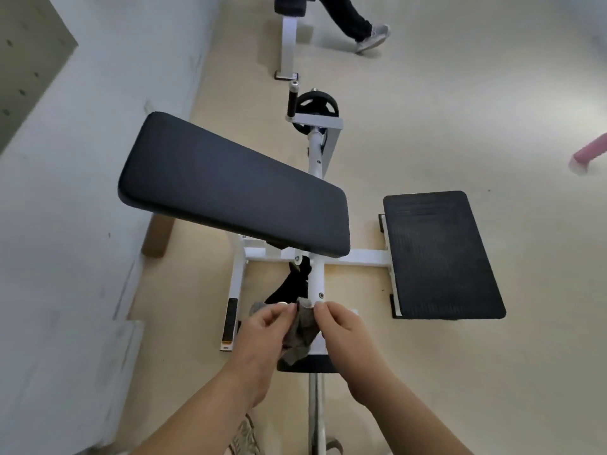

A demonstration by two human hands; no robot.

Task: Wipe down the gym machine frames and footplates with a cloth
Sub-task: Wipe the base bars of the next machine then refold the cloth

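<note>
STEP: you're readying the grey cloth (302, 336), wiping not begun | GRIP: left hand (262, 326) and right hand (341, 330) each pinch its top edge | WHERE: cloth hangs between your 2 hands, over the white frame (317, 277) | NEXT: probably gather it into 1 hand and press onto the frame; footplate (440, 254) waits to your right

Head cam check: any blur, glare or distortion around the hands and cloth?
Head view: wide-angle bowing toward the edges; light soft and even, no glare; cloth, left hand and right hand slightly soft; pink object at frame's right edge blurred; footplate texture readable.
</note>
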